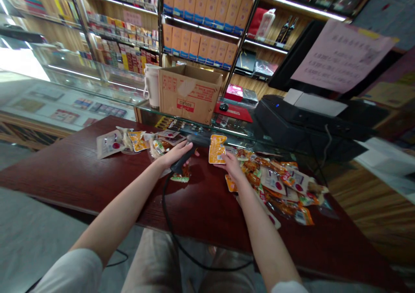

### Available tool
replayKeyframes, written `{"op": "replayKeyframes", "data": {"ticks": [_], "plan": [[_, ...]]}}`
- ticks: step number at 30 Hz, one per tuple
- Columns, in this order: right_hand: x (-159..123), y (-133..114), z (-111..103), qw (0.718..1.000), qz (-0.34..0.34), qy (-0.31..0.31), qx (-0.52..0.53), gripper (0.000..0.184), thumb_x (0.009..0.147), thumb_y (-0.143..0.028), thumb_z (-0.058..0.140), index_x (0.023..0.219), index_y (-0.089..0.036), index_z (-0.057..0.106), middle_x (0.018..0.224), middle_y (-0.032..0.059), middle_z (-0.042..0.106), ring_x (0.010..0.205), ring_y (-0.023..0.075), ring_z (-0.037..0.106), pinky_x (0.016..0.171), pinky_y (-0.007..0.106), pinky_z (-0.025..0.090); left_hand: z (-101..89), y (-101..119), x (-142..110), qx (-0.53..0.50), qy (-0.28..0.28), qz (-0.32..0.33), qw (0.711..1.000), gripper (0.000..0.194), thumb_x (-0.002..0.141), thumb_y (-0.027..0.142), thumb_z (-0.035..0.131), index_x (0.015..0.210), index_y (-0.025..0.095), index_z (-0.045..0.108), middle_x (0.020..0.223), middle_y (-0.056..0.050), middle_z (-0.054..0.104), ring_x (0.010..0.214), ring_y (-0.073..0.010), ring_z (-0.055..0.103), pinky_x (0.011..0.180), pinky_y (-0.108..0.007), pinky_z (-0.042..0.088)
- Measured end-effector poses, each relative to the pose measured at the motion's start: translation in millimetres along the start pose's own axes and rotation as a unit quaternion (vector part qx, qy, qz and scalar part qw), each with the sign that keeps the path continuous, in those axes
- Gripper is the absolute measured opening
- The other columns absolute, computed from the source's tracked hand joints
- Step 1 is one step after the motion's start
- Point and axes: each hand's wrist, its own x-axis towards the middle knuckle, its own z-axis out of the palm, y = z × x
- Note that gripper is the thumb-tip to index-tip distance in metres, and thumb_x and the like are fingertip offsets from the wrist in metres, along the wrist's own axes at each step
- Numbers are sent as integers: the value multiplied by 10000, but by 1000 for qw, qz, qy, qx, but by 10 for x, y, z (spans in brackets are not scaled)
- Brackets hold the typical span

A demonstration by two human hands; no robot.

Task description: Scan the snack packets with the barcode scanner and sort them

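Note:
My left hand (173, 154) is shut around the grip of a black handheld barcode scanner (191, 148), whose head points right toward an orange snack packet (217, 149). My right hand (234, 167) holds that packet upright by its lower edge, just above the dark red wooden table (81, 176). A black cable (166, 211) runs from the scanner down over the table edge. A heap of orange and white snack packets (272, 185) lies under and beyond my right hand. A smaller group of packets (138, 141) lies left of my left hand.
A glass display counter (194, 120) stands behind the table, bearing an open cardboard box (189, 93), a white cup (152, 85) and a black receipt printer (292, 120). Stocked shelves (201, 33) rise behind it. A paper notice (342, 55) hangs at the right.

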Motion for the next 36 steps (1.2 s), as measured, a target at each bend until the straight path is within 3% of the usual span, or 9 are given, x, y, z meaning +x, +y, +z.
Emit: {"op": "replayKeyframes", "data": {"ticks": [5, 13, 18, 22, 25, 27, 30, 32, 36], "plan": [[-78, -37, 77, 996, -1, -10, 90, 98, 827, -284, 706, 878, -217, 656, 873, 33, 741, 927, 230, 726, 854, 515, 620, 120, -53, 3, 6, -50, -28, 998, 496, 815, 596, 650, 1020, 167, 510, 807, -42, 681, 474, -81, 540, 398, -195, 434], [-110, -77, 146, 995, 13, 39, 87, 38, 851, -244, 621, 884, -236, 638, 876, 36, 748, 1004, 241, 705, 894, 527, 592, 167, -129, 41, 38, -62, -10, 997, 522, 834, 667, 571, 892, 148, 561, 545, 19, 539, 419, -77, 479, 384, -179, 399], [-137, -67, 167, 995, 11, 47, 90, 43, 821, -253, 645, 852, -227, 629, 832, 20, 741, 919, 225, 712, 887, 506, 593, 173, -136, 40, 45, -75, -5, 996, 553, 804, 692, 590, 870, 143, 555, 542, 30, 512, 412, -68, 458, 379, -173, 389], [-149, -88, 180, 998, 1, 26, 50, 103, 816, -308, 638, 858, -214, 638, 839, 16, 730, 887, 217, 704, 849, 480, 602, 178, -56, 12, 11, -46, -11, 999, 519, 805, 659, 618, 915, 159, 531, 612, 23, 566, 430, -68, 484, 391, -176, 409], [-111, -210, 119, 992, -30, 94, -81, 133, 840, -314, 563, 841, -205, 640, 827, 40, 718, 854, 235, 688, 801, 452, 595, 76, 19, 0, 3, 0, -33, 999, 454, 851, 591, 610, 1001, 170, 531, 601, 28, 577, 436, -87, 517, 397, -182, 427], [-84, -351, 14, 950, -74, 165, -255, 188, 862, -291, 506, 882, -185, 659, 841, 77, 713, 878, 259, 670, 825, 435, 561, -57, 61, 0, -1, 47, -41, 998, 394, 884, 536, 598, 1034, 178, 531, 617, 22, 600, 430, -91, 524, 393, -185, 430], [-91, -578, -216, 819, -101, 260, -502, 369, 889, -193, 424, 1184, -113, 631, 955, 155, 711, 968, 294, 650, 896, 420, 480, -318, 95, 12, 0, 132, -41, 990, 308, 907, 459, 602, 1013, 178, 532, 700, -4, 655, 419, -86, 530, 378, -187, 425], [-139, -686, -367, 748, -67, 278, -599, 464, 901, -150, 406, 1344, -98, 537, 960, 178, 699, 955, 300, 643, 873, 417, 459, -501, 91, 28, 7, 189, -33, 981, 272, 909, 416, 615, 976, 165, 536, 723, -17, 669, 404, -85, 527, 366, -189, 416], [-255, -723, -432, 629, -107, 292, -713, 394, 896, -169, 486, 1264, -126, 620, 1250, 249, 570, 1160, 369, 523, 940, 496, 403, -769, 31, 71, -1, 266, -28, 964, 221, 934, 352, 591, 961, 138, 543, 684, -22, 653, 393, -91, 529, 366, -198, 421]]}}
